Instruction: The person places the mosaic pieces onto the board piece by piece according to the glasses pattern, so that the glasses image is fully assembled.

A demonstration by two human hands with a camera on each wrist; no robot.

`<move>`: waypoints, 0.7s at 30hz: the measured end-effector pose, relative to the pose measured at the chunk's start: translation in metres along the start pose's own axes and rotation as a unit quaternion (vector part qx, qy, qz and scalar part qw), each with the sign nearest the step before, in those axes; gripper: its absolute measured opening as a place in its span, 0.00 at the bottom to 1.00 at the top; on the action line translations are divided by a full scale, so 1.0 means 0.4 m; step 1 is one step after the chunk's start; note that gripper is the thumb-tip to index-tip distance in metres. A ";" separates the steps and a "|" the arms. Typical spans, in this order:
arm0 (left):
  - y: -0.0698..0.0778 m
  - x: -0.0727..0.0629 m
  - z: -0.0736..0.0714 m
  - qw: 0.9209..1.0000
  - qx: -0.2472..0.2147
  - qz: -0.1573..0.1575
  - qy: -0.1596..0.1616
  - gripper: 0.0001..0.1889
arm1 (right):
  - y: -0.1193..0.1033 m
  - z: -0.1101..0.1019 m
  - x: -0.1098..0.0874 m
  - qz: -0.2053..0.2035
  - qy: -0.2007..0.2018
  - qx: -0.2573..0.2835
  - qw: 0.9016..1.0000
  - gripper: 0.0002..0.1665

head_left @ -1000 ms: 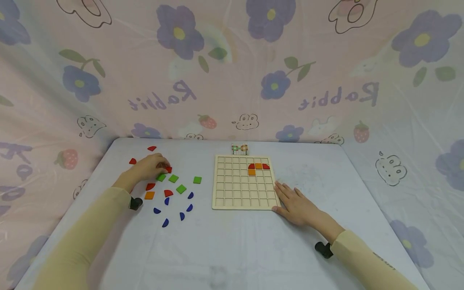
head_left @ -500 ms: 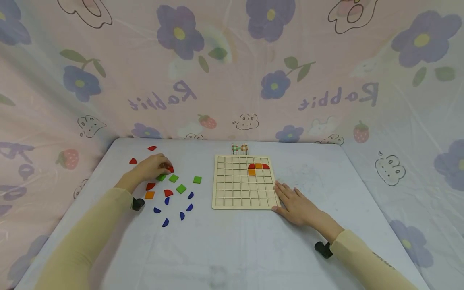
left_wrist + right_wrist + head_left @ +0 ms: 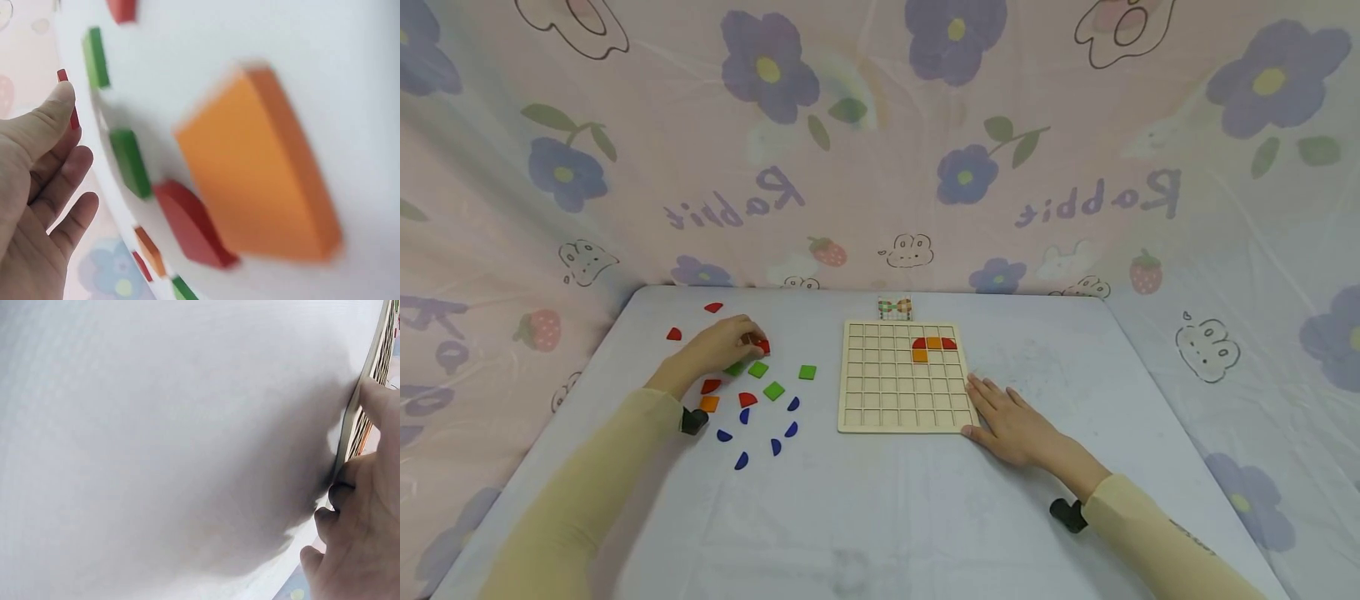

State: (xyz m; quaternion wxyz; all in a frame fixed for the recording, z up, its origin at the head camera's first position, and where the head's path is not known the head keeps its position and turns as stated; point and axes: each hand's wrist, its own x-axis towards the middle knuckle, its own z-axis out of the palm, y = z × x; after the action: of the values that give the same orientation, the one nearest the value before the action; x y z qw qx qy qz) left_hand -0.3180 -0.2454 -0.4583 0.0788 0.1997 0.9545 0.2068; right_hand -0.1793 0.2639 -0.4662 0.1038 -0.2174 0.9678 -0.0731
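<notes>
In the head view my left hand (image 3: 709, 346) pinches a red quarter-circle tile (image 3: 765, 347) between thumb and fingers. The left wrist view has the same tile edge-on at the thumb tip, held above the white table. A green square tile (image 3: 735, 367) lies partly covered under that hand. My right hand (image 3: 1017, 429) rests with straight fingers along the right edge of a wooden grid board (image 3: 883, 396), its thumb at the near corner. On the board sit two red quarter-circle tiles (image 3: 919, 343) and two orange square tiles (image 3: 920, 356), near the upper right.
Left of the board lie loose green square tiles (image 3: 773, 390), red quarter-circle tiles (image 3: 747, 400), an orange square tile (image 3: 709, 404) and several blue half-circle tiles (image 3: 742, 461). A small patterned card (image 3: 895, 308) stands behind the board. A printed curtain (image 3: 865, 167) surrounds the table.
My left hand has moved slightly to the right with the red quarter-circle tile, away from the green square tile. My right hand and the board stay in place.
</notes>
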 end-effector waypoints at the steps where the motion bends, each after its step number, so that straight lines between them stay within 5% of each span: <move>1: 0.007 0.005 0.000 1.000 -0.003 0.002 0.001 0.13 | 0.000 0.000 0.000 0.000 0.000 0.001 1.000 0.46; 21: 0.238 0.123 0.048 0.992 -0.023 0.119 0.022 0.14 | 0.006 0.006 0.003 -0.002 0.001 -0.005 1.000 0.46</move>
State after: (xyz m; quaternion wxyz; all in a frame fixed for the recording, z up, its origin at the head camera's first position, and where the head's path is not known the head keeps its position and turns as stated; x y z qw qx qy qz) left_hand -0.3250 -0.1386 -0.4382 0.0367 0.3052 0.9205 0.2412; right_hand -0.1806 0.2654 -0.4691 0.1019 -0.2194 0.9679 -0.0684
